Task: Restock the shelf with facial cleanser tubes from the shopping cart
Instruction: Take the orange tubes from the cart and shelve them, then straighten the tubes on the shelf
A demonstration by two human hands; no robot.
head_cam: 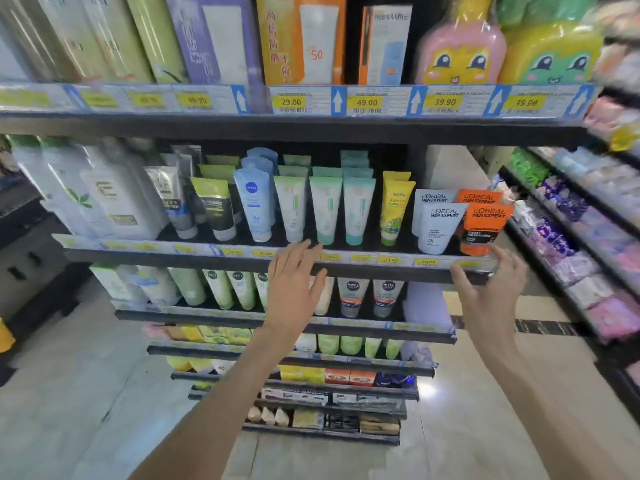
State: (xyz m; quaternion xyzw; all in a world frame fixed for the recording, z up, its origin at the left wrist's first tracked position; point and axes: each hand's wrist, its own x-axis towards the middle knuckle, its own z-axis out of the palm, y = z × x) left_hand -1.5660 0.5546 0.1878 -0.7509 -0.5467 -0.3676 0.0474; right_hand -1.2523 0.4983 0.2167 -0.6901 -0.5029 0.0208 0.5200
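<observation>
Cleanser tubes (325, 209) stand cap-down in rows on middle shelf (194, 259).

**Shop aisle, shelving and floor**

Dark metal gondola (277, 126) fills the view, tiers stepping down to the floor. Price strip (367, 102) on the top tier edge: yellow tags, blue arrows. Second rack (571, 237) runs along the right, packed with soft packs, purple and pink. Floor (86, 393) is pale glossy tile; a dark band (547, 327) crosses it on the right. Dark cabinet (24, 265) at far left. Light is even, flat, from overhead.
</observation>
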